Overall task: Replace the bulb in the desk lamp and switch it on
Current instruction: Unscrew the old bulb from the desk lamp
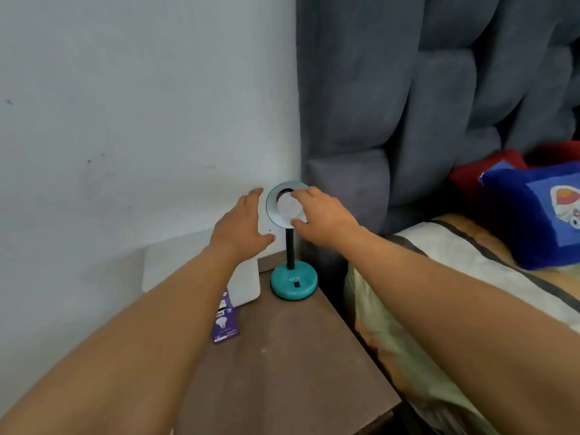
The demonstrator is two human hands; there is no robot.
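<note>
A teal desk lamp stands at the back of a brown bedside table, its round base on the tabletop and its black neck rising to a shade that faces me. A white bulb sits in the middle of the shade. My right hand is closed around the bulb, fingers above it and thumb below. My left hand hovers just left of the shade with fingers spread, holding nothing. A purple bulb box lies flat on the table, partly under my left forearm.
A white boxy device stands against the wall behind my left arm. The brown table reaches toward me. A grey padded headboard and a bed with a blue and red cushion lie on the right.
</note>
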